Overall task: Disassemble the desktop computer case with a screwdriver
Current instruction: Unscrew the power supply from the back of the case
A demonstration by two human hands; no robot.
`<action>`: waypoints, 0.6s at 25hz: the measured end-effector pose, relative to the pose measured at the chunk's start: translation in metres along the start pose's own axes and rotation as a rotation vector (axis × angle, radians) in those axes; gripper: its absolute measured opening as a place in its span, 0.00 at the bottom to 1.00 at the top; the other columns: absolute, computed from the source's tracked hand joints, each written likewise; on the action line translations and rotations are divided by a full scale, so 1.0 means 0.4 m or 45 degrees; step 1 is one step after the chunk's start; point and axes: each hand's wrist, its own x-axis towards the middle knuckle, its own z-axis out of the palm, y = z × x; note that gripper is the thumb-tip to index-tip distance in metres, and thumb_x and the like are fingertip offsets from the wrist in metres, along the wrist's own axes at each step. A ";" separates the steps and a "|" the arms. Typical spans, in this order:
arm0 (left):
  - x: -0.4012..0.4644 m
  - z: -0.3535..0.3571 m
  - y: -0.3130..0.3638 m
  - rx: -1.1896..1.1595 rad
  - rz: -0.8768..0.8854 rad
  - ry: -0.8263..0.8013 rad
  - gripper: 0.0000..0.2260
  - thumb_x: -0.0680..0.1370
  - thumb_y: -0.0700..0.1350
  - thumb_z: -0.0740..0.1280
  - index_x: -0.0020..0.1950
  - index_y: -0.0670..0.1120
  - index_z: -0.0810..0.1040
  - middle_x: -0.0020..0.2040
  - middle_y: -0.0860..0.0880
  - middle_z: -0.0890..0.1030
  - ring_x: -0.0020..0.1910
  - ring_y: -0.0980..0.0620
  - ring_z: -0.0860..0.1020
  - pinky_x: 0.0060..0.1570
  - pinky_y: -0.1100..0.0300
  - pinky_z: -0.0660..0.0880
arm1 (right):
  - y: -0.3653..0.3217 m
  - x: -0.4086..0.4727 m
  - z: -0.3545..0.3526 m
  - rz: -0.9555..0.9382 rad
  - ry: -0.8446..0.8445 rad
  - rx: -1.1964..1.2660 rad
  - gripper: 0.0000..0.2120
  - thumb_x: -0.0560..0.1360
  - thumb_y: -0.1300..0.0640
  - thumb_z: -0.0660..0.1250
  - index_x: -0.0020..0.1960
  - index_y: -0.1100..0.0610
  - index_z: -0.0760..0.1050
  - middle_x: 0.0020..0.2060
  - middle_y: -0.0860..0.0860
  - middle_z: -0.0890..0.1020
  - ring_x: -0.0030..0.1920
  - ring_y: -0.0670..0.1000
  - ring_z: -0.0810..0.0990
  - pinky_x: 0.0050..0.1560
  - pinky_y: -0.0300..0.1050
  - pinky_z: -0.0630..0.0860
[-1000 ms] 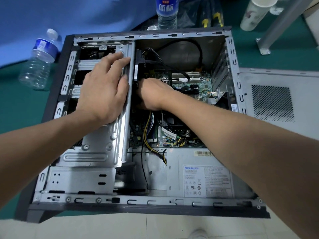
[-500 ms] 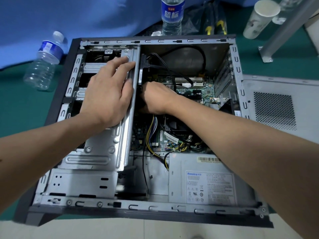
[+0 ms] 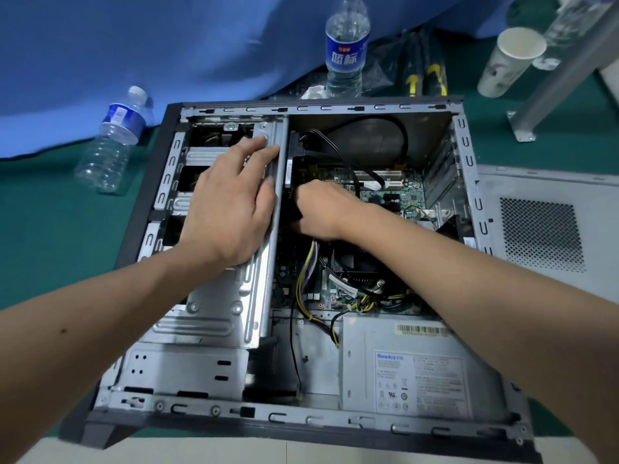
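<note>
head view looks down into the open computer case (image 3: 462, 155), which lies on its side on a green mat (image 3: 50, 212). the left hand (image 3: 227, 209) lies flat on the metal drive cage (image 3: 217, 296) in the left part of the case. its fingers are straight and spread a little, and they press on the top of the cage, with the fingertips next to the cage's long edge rail. the right hand (image 3: 321, 209) is just on the other side of that rail, down inside the case above the green circuit board (image 3: 395, 195). its fingers are curled in toward the dark gap beside the cage, but i cannot tell what they hold, because the hand hides them. yellow and black wires (image 3: 311, 279) run under the right wrist. the grey power box (image 3: 418, 366) sits at the near side of the case. the loose side panel (image 3: 549, 222) lies to the right of the case. two water bottles (image 3: 110, 139) and a paper cup (image 3: 509, 61) are on the mat behind the case.

compared with half a second ago, both hands are in the same spots on the cage and beside it. only the view has shifted a bit, so the case sits lower in the picture.
</note>
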 end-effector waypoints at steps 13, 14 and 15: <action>-0.005 -0.003 0.000 0.015 -0.010 -0.010 0.23 0.81 0.52 0.51 0.75 0.50 0.67 0.76 0.50 0.65 0.74 0.48 0.63 0.70 0.47 0.63 | 0.028 -0.295 -0.111 0.062 -0.268 -0.018 0.09 0.75 0.50 0.71 0.39 0.52 0.74 0.35 0.47 0.76 0.43 0.54 0.79 0.44 0.45 0.76; -0.006 -0.004 -0.001 0.017 -0.011 -0.011 0.23 0.81 0.52 0.50 0.75 0.50 0.67 0.76 0.50 0.65 0.74 0.49 0.63 0.70 0.47 0.63 | 0.025 -0.310 -0.113 0.070 -0.381 -0.077 0.13 0.73 0.50 0.73 0.36 0.53 0.71 0.32 0.46 0.74 0.39 0.53 0.78 0.42 0.45 0.76; -0.006 -0.003 -0.001 0.016 -0.013 -0.011 0.23 0.81 0.52 0.50 0.75 0.50 0.67 0.76 0.50 0.65 0.75 0.49 0.62 0.70 0.47 0.63 | 0.023 -0.319 -0.109 0.071 -0.450 -0.154 0.16 0.72 0.50 0.75 0.35 0.53 0.69 0.31 0.47 0.73 0.36 0.53 0.76 0.40 0.45 0.75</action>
